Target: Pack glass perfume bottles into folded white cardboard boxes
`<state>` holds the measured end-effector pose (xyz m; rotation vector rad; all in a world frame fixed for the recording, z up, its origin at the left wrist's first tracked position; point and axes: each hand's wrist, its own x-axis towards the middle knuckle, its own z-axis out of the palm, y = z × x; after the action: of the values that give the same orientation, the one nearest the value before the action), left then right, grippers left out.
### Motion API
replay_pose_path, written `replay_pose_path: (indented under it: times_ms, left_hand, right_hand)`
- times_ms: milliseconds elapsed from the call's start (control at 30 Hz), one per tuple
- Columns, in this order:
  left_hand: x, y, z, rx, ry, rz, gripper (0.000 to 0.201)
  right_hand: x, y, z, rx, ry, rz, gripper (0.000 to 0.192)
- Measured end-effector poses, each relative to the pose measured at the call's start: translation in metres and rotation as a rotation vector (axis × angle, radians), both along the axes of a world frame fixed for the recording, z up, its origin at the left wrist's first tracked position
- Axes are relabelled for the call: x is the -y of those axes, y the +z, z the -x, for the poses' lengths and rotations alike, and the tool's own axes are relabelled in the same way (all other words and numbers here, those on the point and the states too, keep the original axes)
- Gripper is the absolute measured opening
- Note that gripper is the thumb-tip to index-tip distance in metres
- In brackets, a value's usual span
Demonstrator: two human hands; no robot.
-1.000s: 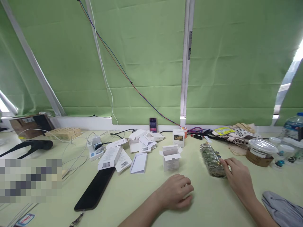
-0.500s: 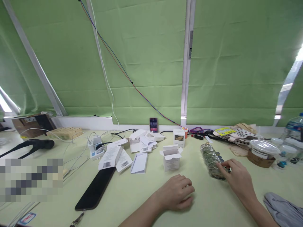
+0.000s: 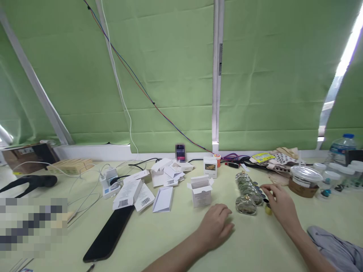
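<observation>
- The right hand [image 3: 279,206] is laid on the pale green table [image 3: 159,241], fingers loosely curled and gripping nothing; its fingertips are set just beside a row of small round glass jars [image 3: 247,189].
- The nearest jar [image 3: 245,206] is seen a little apart from the row, toward the left hand.
- A small yellow piece [image 3: 268,210] lies against the right hand (what it is cannot be told).
- The left hand [image 3: 216,226] is rested palm-down on the table, fingers relaxed and empty, just short of the nearest jar.
- An open white box [image 3: 200,190] is stood beyond the left hand.
- A clear-lidded cup [image 3: 303,180] is placed well right of the jars.
</observation>
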<state>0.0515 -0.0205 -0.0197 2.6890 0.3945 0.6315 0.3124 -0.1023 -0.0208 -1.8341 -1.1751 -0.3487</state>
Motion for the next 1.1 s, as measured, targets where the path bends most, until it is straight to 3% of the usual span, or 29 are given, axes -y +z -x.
replay_pose_path:
  times_ms: [167,300,400,667,900,1100]
  left_hand:
    - [-0.002,-0.008,-0.053,0.211,0.127,0.392,0.055]
    - [-0.009,-0.013,-0.083,0.337,0.187,0.62,0.033]
    - [-0.014,-0.016,-0.086,0.406,0.224,0.658,0.02]
    - [-0.018,-0.014,-0.079,0.524,0.355,0.7,0.017]
    - [-0.02,-0.014,-0.092,0.538,0.239,0.721,0.021]
    - [-0.022,-0.013,-0.117,0.517,0.195,0.679,0.023]
  right_hand:
    - [-0.01,-0.012,-0.029,0.105,0.123,0.156,0.023]
    - [-0.011,-0.014,-0.027,0.151,0.129,0.2,0.02]
    - [-0.009,-0.013,-0.022,0.162,0.129,0.237,0.018]
    - [0.004,-0.006,-0.008,0.169,0.143,0.319,0.018]
    - [0.028,-0.002,0.01,0.111,0.285,0.293,0.015]
    - [0.037,-0.004,0.026,0.13,0.305,0.229,0.018]
